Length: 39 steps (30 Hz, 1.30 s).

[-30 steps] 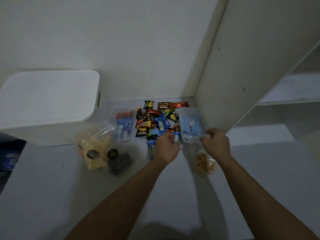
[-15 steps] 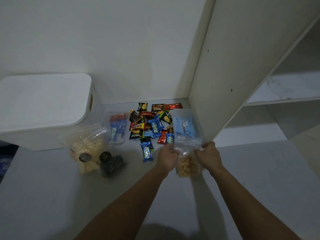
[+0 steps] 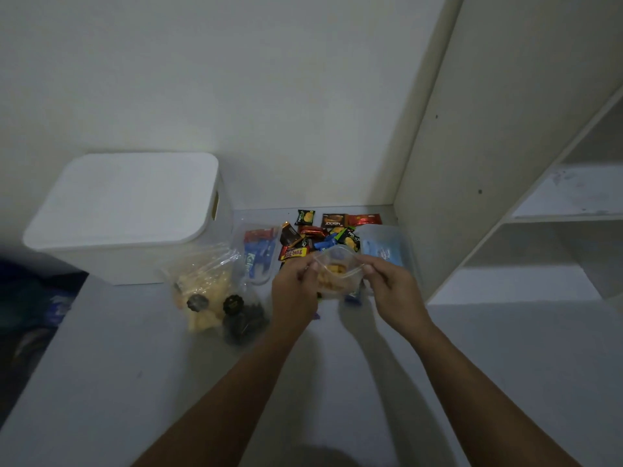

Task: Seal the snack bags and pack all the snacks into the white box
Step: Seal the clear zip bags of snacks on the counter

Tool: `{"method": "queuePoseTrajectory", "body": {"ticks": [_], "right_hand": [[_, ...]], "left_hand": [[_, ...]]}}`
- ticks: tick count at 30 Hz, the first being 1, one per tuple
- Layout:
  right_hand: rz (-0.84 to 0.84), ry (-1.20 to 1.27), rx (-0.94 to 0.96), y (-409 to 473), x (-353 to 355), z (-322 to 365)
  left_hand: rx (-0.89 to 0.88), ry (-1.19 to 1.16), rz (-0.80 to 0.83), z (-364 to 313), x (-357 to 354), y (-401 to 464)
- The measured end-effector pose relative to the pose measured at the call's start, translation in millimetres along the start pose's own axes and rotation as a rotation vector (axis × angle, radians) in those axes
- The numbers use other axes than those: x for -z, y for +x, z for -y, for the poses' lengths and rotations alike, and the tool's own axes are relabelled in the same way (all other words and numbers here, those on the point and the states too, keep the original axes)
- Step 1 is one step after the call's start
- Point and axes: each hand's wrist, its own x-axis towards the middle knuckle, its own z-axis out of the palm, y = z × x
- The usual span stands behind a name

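Note:
I hold a small clear zip bag of orange snacks raised above the table, its mouth gaping. My left hand pinches its left top corner and my right hand pinches its right top corner. Behind the bag lies a pile of small wrapped snacks. To the left lie a clear bag of blue packets, a bag of yellow snacks and a bag of dark cookies. A bag of pale blue packets lies at the right. The white box stands at the left with its lid on.
A cream cabinet side panel rises just right of the snacks, with shelves beyond it. The wall stands close behind the pile. The grey table ends at its left edge, where dark items lie below.
Both hands left the bag of pale blue packets, took the small bag of orange snacks off the table and lifted it up. The camera view shifted.

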Motion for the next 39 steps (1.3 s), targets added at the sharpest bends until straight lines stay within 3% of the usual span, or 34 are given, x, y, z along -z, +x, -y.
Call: {"method": "queuePoseTrajectory", "body": {"ticks": [5,10,16,23,39], "right_hand": [[-0.135,0.148,0.017,6.7,4.0,18.4],[-0.166,0.265,0.034,9.4,6.8,34.2],[-0.179,0.203,0.033,8.2,8.4,44.1],[-0.092,0.216,0.037,2.6,6.6,56.3],[-0.071,0.264,0.066,10.3,7.9,82.1]], "left_hand": [[0.013,-0.23,-0.098,-19.4,23.0,5.1],[0.062,-0.387,-0.109,-33.5,33.1,7.9],[0.031,-0.349,-0.059,-42.4,39.0,8.2],[0.052,-0.377,-0.147,-49.9,40.9,10.7],[0.071,-0.451,0.056,-63.4,55.1,7.6]]}}
